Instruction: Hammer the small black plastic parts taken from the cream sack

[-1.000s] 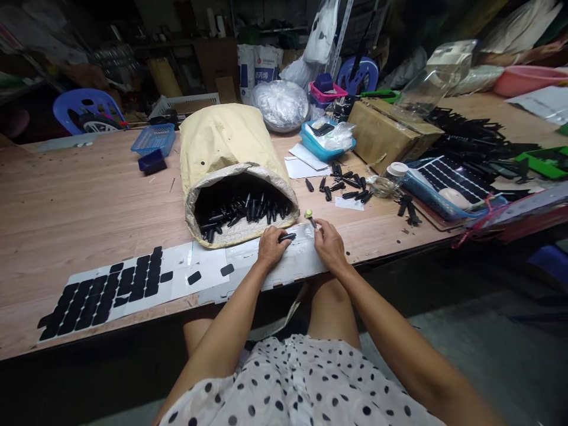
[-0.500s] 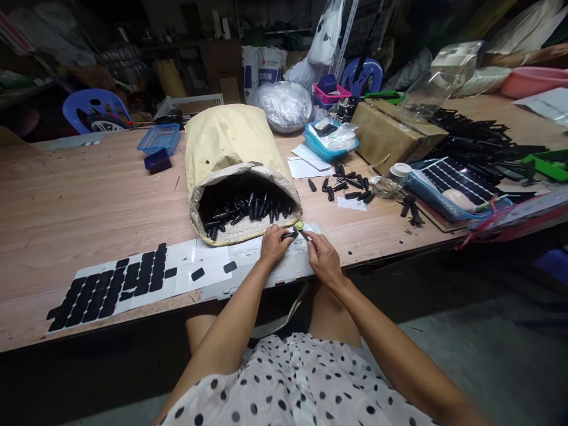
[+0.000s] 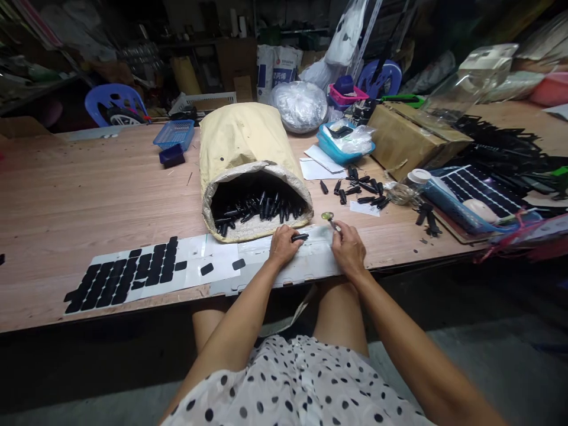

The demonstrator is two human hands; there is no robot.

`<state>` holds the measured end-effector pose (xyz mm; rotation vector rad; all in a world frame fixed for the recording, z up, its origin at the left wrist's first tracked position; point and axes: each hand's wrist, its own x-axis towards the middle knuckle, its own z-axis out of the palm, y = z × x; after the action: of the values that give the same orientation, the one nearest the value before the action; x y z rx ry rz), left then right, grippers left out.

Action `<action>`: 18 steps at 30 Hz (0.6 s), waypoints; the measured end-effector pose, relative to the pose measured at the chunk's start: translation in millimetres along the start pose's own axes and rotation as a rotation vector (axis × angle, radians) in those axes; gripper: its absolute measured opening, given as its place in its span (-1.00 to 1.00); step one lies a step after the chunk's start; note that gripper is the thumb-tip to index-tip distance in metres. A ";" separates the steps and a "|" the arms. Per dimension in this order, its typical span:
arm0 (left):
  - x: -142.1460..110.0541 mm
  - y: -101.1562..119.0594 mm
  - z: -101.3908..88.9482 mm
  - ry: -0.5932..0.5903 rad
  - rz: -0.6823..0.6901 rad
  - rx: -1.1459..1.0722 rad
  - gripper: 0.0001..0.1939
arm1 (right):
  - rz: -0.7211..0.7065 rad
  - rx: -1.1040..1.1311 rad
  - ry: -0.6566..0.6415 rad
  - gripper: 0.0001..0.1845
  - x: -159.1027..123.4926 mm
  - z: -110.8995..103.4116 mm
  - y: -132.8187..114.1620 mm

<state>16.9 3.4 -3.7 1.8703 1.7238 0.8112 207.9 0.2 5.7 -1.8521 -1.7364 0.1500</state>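
My left hand [image 3: 284,245], just below the sack's mouth, has its fingers closed round a small black tapered plastic piece [image 3: 300,236] lying sideways. Off to the right, my right hand [image 3: 348,248] pinches a short tool with a round yellow-green head [image 3: 327,216]; its exact kind is unclear. Both hands are over a pale flat sheet [image 3: 261,269] along the table's near edge. Many similar black tapered pieces [image 3: 266,207] fill the open mouth of a cream sack [image 3: 248,136] lying on its side.
Rows of black rounded patches [image 3: 113,281] lie on white backing at the left. More black pieces [image 3: 355,189] are scattered right of the sack, near a blue basket [image 3: 339,155] and a cardboard box [image 3: 406,142]. A clear jar with a white lid [image 3: 418,176] stands farther right.
The round-headed tool in my right hand came left to the black piece, then moved away to the right. My left hand keeps its hold. The whole view has shifted somewhat.
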 end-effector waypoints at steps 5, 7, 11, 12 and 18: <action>-2.7 0.0 1.1 -0.016 0.003 0.005 -0.92 | 0.143 -0.176 -0.058 -0.59 25.0 10.6 9.2; -1.1 -1.2 0.5 -0.028 0.003 0.014 -0.93 | 0.127 -0.224 -0.037 -0.60 25.3 16.6 6.6; -1.0 1.7 -6.4 -0.061 0.032 0.010 -0.89 | 0.101 -0.301 0.000 -0.59 21.5 23.1 -1.8; -6.3 4.2 -8.8 -0.065 0.050 0.000 -0.86 | 0.105 -0.313 -0.004 -0.59 21.1 23.6 -3.3; -116.2 4.6 -7.6 -0.388 0.364 -0.202 -0.66 | 0.102 -0.336 0.006 -0.61 21.2 26.1 -4.0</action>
<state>10.6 -112.8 -7.7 2.0623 1.0480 0.6645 195.3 28.9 -7.3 -2.1782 -1.7462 -0.1156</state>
